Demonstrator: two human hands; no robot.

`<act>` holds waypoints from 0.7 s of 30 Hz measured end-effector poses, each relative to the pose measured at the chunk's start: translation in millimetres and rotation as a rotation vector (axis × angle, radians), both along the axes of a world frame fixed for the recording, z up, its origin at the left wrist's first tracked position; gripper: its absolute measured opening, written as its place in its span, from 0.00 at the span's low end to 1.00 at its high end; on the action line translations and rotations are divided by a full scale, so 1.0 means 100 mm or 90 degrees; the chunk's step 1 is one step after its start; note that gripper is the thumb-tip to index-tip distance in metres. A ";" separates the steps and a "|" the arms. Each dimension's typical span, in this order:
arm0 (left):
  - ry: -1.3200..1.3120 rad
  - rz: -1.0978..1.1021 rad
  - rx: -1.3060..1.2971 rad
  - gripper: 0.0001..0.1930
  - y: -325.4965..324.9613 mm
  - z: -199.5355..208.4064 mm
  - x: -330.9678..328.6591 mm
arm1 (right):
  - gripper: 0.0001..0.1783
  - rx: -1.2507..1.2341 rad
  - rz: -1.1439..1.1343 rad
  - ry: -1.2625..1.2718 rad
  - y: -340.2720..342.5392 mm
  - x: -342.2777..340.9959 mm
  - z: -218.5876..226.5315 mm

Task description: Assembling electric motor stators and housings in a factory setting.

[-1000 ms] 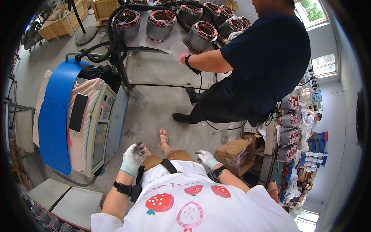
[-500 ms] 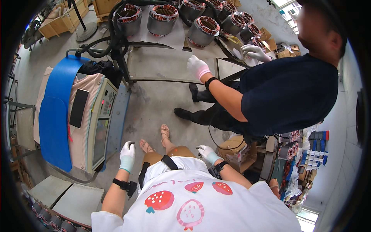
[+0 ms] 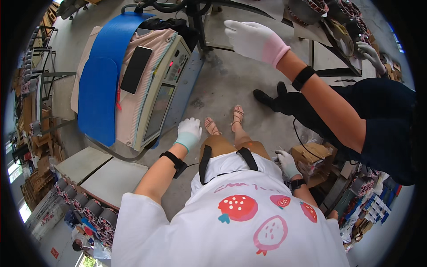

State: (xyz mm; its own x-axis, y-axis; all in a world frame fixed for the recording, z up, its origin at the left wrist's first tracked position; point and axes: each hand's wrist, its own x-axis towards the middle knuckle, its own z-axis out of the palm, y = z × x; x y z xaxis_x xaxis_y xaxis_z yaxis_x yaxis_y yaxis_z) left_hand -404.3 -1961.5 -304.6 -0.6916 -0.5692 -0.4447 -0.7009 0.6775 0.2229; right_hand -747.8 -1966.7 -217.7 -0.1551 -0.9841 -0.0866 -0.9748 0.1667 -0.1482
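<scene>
My left hand (image 3: 189, 132) wears a white glove with a teal cuff. It hangs in the air in front of my left thigh, close to the control cabinet (image 3: 153, 113), with loosely bent fingers and nothing visible in them. My right hand (image 3: 288, 163), gloved likewise, is by my right hip near a cardboard box (image 3: 311, 155). Its fingers are slightly apart and hold nothing that I can see. On top of the cabinet lie a blue sheet (image 3: 98, 98), a pinkish cloth (image 3: 129, 109), a black phone (image 3: 136, 70) and a thin red item (image 3: 118, 99).
A co-worker's gloved hand (image 3: 251, 40) reaches across ahead; their other hand (image 3: 370, 54) is by several motor stators (image 3: 307, 10) on a metal-framed table (image 3: 336, 71). Pale flat panels (image 3: 113, 180) stand at left, beside more stators (image 3: 91, 207). A black cable (image 3: 302, 140) hangs at right.
My view has turned left, so the cabinet sits further right in it and the stators shift toward the right edge. The co-worker's near arm appears closer, with the hand stretched left.
</scene>
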 end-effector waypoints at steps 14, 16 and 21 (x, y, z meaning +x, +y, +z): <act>-0.259 -0.086 -0.131 0.16 -0.89 0.21 -0.17 | 0.11 -0.271 0.695 0.159 -2.34 2.09 1.29; -0.275 -0.080 -0.137 0.17 -0.95 0.19 -0.17 | 0.14 -0.288 0.709 0.105 -2.71 2.46 1.09; -0.273 -0.092 -0.055 0.18 -1.00 0.24 -0.63 | 0.20 -0.284 0.587 -0.058 -3.21 2.39 0.60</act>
